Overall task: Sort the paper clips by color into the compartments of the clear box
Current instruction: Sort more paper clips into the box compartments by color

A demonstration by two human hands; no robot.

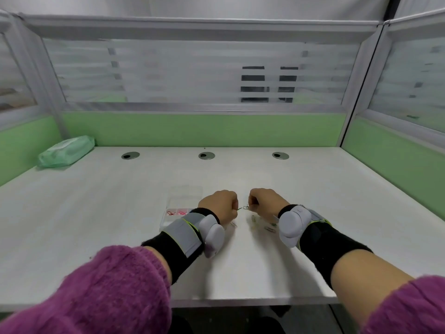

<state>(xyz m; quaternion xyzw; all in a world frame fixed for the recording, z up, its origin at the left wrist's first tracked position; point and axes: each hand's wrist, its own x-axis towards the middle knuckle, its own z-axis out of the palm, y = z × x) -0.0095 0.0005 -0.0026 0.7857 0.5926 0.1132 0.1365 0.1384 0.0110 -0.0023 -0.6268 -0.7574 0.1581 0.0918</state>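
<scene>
Both grips on paper clips (pixel 245 208)

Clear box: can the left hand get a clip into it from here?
Probably yes. The left hand sits just right of the clear box, nothing lies between them, and the box looks open on top.

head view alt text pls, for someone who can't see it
Two closed hands meet over a white desk: the left hand pinches a greenish paper clip, the right hand a silver paper clip. A clear box with red and pink clips sits left of them; loose clips lie by the right wrist.
</scene>
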